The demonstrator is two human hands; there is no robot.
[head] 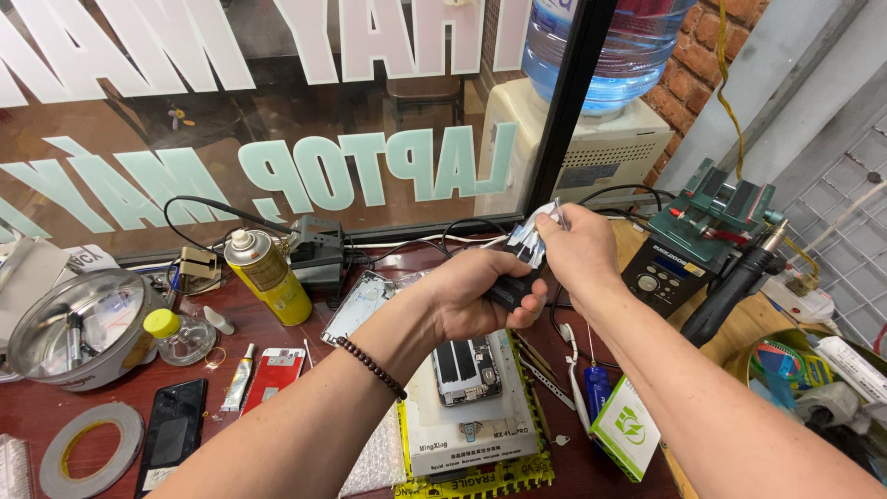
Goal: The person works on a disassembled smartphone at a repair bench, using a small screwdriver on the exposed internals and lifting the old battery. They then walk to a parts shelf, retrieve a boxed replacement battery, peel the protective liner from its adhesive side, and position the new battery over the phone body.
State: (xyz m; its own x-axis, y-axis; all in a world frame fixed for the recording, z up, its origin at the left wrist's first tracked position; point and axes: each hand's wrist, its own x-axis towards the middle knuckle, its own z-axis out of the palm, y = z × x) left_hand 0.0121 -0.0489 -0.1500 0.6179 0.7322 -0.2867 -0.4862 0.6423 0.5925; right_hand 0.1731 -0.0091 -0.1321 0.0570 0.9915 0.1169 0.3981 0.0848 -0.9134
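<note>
The counter [37,407] is dark red wood and crowded; a glass window runs along its back edge, with a water jug [605,46] on a cooler behind the glass; to the right sit a soldering station [667,273] with its black iron [735,282] leaning out; to the left a steel bowl [69,328], a yellow spray can [268,277] and a tape roll [88,448]; near the middle an opened phone [467,370] lies on a white box [471,420], directly under the hands.

Both forearms reach forward and meet above that phone, lifted clear of the counter; the left hand [476,296], a bead bracelet [371,367] on its wrist, is clenched around a black holder [510,288]; a fan of thin metal strips [531,236] rises from it, long axis running up and to the right toward the window; the right hand [577,245] sits just beyond and above, nearer the strips' free ends, thumb and fingertips pinched on one strip at the top of the fan; wrist bent down, knuckles toward me.
</note>
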